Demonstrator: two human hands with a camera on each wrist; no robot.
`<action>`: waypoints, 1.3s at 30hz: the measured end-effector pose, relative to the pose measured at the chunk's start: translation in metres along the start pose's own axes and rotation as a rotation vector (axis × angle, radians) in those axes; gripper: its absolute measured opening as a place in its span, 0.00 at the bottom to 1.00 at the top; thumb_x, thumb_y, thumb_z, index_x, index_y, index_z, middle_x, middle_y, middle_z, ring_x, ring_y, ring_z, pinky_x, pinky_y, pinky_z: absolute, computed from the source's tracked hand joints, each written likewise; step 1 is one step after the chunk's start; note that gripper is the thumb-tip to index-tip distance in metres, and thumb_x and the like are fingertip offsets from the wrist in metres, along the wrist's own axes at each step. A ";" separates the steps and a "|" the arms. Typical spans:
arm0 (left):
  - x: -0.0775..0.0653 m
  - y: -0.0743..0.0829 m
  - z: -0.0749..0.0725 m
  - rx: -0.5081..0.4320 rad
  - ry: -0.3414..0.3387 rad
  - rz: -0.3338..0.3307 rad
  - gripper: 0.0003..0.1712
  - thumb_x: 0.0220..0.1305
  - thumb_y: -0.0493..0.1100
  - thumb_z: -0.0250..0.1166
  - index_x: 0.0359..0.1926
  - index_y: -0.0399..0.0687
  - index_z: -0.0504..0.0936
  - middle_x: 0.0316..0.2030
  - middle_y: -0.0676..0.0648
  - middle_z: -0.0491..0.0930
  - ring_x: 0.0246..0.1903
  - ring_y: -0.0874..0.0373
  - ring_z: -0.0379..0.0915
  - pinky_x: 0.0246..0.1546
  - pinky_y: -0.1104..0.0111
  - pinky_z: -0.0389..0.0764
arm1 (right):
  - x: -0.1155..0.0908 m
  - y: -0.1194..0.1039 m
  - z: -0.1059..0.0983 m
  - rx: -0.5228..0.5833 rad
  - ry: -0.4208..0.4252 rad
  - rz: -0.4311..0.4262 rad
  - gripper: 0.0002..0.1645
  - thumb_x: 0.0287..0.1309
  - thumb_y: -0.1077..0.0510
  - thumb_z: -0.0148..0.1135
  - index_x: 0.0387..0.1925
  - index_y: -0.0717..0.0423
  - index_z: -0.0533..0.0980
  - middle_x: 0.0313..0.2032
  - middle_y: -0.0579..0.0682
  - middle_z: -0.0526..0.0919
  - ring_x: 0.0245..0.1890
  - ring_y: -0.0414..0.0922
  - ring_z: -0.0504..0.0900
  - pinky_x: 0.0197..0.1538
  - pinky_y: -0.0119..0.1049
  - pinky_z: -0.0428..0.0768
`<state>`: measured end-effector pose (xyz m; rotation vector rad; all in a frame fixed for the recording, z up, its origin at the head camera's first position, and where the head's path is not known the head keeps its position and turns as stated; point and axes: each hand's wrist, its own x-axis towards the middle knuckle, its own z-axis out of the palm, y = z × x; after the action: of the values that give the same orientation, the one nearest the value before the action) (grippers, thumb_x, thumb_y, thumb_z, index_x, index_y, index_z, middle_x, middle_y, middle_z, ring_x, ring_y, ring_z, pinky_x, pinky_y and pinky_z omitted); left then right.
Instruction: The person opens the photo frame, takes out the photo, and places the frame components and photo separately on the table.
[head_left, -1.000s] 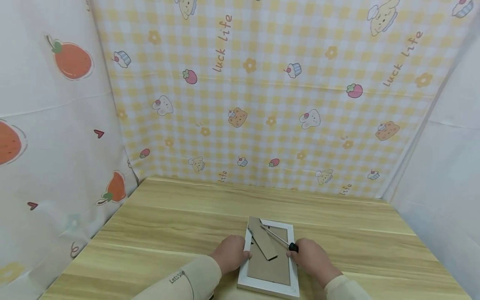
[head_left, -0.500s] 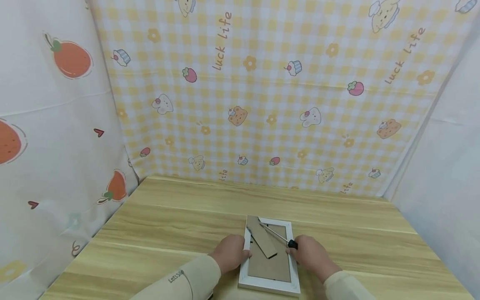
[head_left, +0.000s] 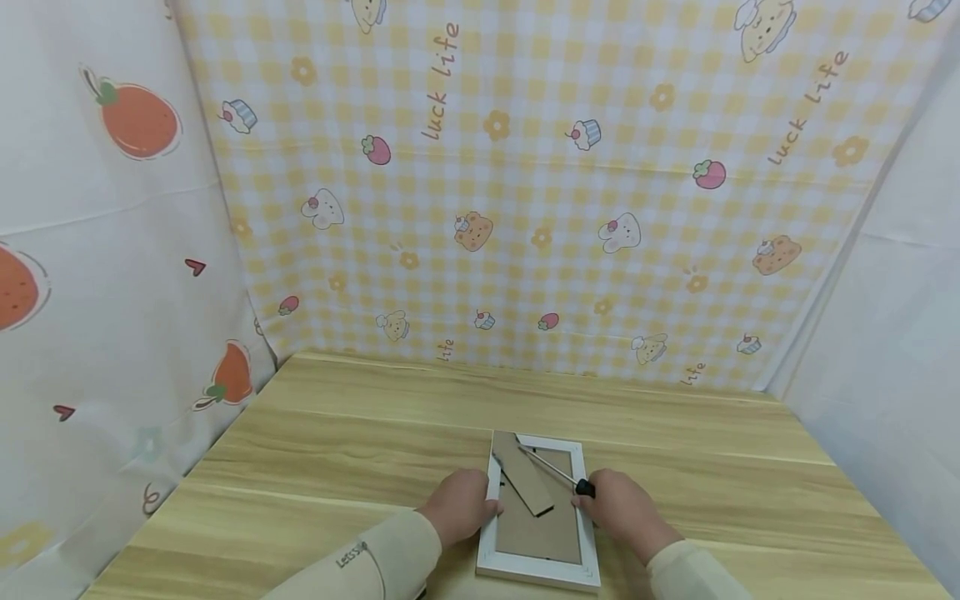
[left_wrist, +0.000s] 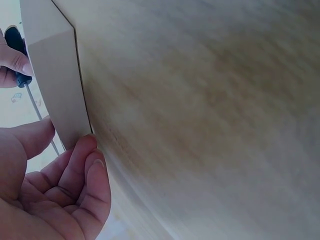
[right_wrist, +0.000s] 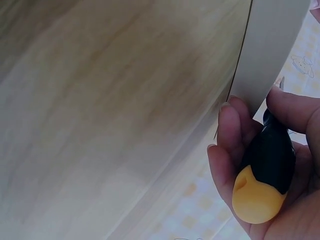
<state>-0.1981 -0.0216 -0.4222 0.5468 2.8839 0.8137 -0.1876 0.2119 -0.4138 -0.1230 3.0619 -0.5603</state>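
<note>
A white picture frame [head_left: 536,568] lies back up near the table's front, its brown backing board [head_left: 534,540] showing. Across the upper left of that back slants a brown stand leg [head_left: 523,475]. My left hand [head_left: 461,506] grips the frame's left side between thumb and fingers. On the opposite side my right hand [head_left: 624,507] pinches the frame's edge while holding a screwdriver [head_left: 558,472]. The screwdriver's black and yellow handle [right_wrist: 267,165] sits in the right palm, and its metal shaft points over the backing toward the leg's upper end.
The wood-grain table [head_left: 360,417] spreads out around the frame. Behind it hangs a yellow checked cloth [head_left: 525,192] with cartoon prints. A white fruit-print cloth [head_left: 127,208] is on the left and a plain white one [head_left: 885,333] on the right.
The frame and both hands shift very slightly in the head view along with the background. Both grips and the screwdriver's position over the frame stay the same.
</note>
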 end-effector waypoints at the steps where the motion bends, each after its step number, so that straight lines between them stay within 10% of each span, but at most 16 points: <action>1: 0.000 0.000 0.000 -0.003 -0.001 -0.002 0.19 0.59 0.45 0.68 0.19 0.43 0.70 0.16 0.51 0.65 0.17 0.60 0.59 0.19 0.69 0.65 | 0.000 0.000 0.000 0.000 -0.001 0.001 0.18 0.55 0.53 0.68 0.19 0.56 0.71 0.15 0.45 0.68 0.17 0.41 0.64 0.22 0.31 0.61; 39: -0.004 0.000 -0.005 -0.093 -0.018 -0.022 0.20 0.61 0.45 0.67 0.17 0.46 0.69 0.14 0.54 0.64 0.16 0.62 0.59 0.18 0.70 0.63 | -0.010 0.002 -0.005 0.076 0.057 -0.024 0.22 0.55 0.54 0.68 0.16 0.52 0.66 0.14 0.44 0.65 0.16 0.40 0.63 0.21 0.32 0.60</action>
<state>-0.1949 -0.0258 -0.4185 0.5088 2.8133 0.9297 -0.1782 0.2166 -0.4100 -0.1441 3.0931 -0.6919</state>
